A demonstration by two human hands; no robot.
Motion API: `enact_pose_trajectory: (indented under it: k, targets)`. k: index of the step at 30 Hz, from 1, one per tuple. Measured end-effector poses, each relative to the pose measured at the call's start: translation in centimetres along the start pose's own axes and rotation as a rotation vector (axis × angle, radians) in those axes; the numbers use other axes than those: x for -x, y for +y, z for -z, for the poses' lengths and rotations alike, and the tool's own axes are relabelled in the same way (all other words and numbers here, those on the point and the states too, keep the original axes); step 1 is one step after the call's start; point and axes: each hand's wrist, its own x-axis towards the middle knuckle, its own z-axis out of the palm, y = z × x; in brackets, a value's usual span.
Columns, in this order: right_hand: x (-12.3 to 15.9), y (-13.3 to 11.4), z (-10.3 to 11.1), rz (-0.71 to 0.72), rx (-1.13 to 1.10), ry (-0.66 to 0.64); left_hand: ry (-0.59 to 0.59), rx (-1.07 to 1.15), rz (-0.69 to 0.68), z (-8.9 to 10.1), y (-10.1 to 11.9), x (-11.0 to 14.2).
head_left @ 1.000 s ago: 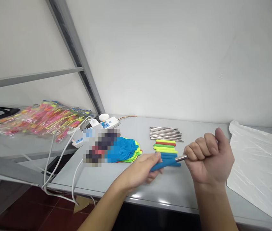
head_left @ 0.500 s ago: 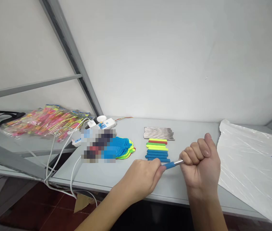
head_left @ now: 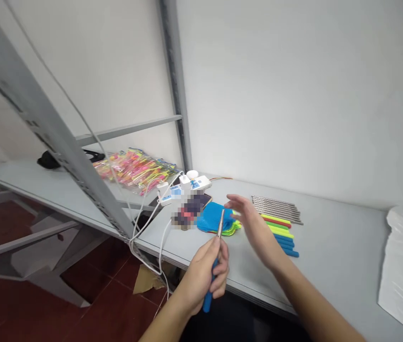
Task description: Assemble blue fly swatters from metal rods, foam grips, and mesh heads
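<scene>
**Blue-handled steel rod upright in the left fist, right hand open**

Nearest, the left hand (head_left: 204,273) wraps the blue-handled steel rod (head_left: 207,301), fingers curled round the sleeve and thumb laid along it; the bare metal end points up and away, in front of the table. A firm grip low on the sleeve, with the metal end well exposed, would probably steady it best.

Just beyond, the right hand (head_left: 246,213) is spread loosely, apparently with nothing in it, fingertips near the blue mesh paddles (head_left: 213,217). Lifting one by its edge should separate it cleanly; pinching too deep could drag up several.

To the right lie blue sleeves (head_left: 288,253), then yellow, green and red ones, side by side. Behind them are the bare steel rods (head_left: 276,209). Left of those, a power strip (head_left: 201,182) sits near the wall, its cables best avoided.
</scene>
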Motion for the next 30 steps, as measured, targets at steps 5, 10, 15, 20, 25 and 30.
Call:
enact_pose_trajectory:
  k: [5, 10, 15, 20, 25, 30]
  targets:
    - [-1.6, 4.9, 0.0, 0.256, 1.174, -0.257, 0.305, 0.264, -0.138, 1.1, -1.5, 0.1]
    - [-1.5, 7.0, -0.7, 0.469, 1.517, -0.388, 0.391, 0.321, -0.278, 1.0, -0.9, -0.6]
    - [-1.9, 6.2, -0.7, 0.700, 1.497, -0.413, 0.317, 0.376, -0.466, -0.1, 4.5, -3.4]
    - [-2.7, 4.1, 1.5, 0.837, 1.362, -0.293, -0.172, 0.472, -0.431, -3.2, 11.4, -6.5]
    - [-4.5, 0.9, 10.2, 0.333, 1.116, 0.229, -0.728, 0.352, -0.112, -6.1, 12.9, -10.0]
    - [-3.4, -0.4, 19.3, -0.191, 0.219, 0.475, -0.918, 0.128, 0.331, -7.5, 6.0, -14.0]
